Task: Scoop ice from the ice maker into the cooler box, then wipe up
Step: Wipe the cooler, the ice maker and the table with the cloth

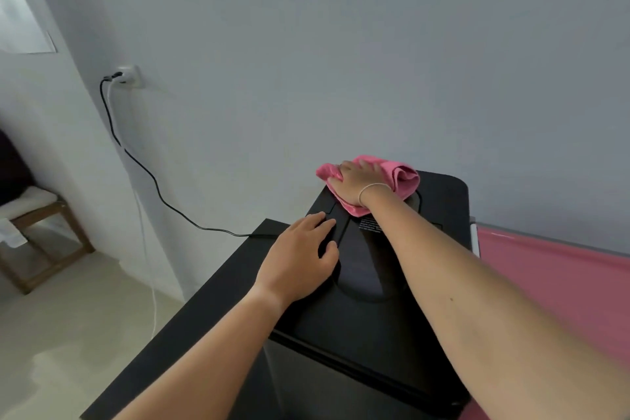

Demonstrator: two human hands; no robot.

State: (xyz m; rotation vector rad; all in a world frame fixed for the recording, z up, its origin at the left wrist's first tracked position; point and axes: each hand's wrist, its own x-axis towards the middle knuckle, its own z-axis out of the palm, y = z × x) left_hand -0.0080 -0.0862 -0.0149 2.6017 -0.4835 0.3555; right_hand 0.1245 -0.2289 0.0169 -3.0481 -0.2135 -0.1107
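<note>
The black ice maker [368,320] stands on a dark table, its lid closed. A crumpled pink cloth [400,177] lies on the far part of the lid. My right hand [358,182] lies flat on that cloth, pressing it against the lid, a thin bracelet at the wrist. My left hand [300,257] rests on the lid's left side, fingers spread, holding nothing. The cooler box is not in view.
A black power cord [150,177] runs from a wall socket [128,77] down to the dark table [204,300]. A pink surface [559,280] lies to the right of the ice maker. A wooden stool [41,215] stands at the far left on the floor.
</note>
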